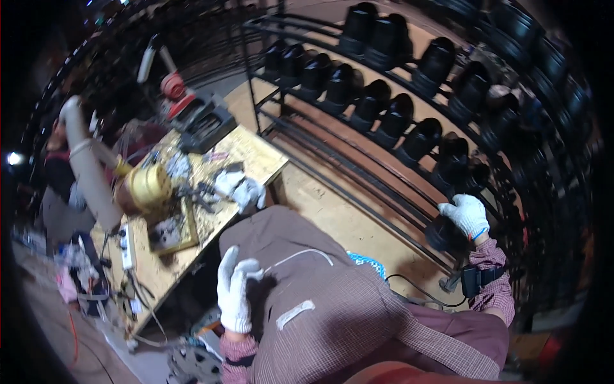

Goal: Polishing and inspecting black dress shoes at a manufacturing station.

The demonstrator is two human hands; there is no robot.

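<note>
My left hand (235, 291), in a white knit glove, is raised beside my brown apron (288, 249). Its fingers are apart and hold nothing. At the right my right hand (467, 216), also gloved in white, reaches to the lower part of the black metal rack. It grips a black rounded piece (444, 234); the glove covers part of it, so its exact kind is unclear. Rows of glossy black boot-like pieces (373, 102) stand upright on the rack's shelves above. A black device is strapped to my right forearm.
At the left stands a wooden workbench (256, 142) with a yellow round machine (148, 185), a red and black power tool (201, 115), gloves and a power strip (127, 246). A grey duct pipe (89, 166) rises behind. The rack's frame (358, 185) runs diagonally in front of me.
</note>
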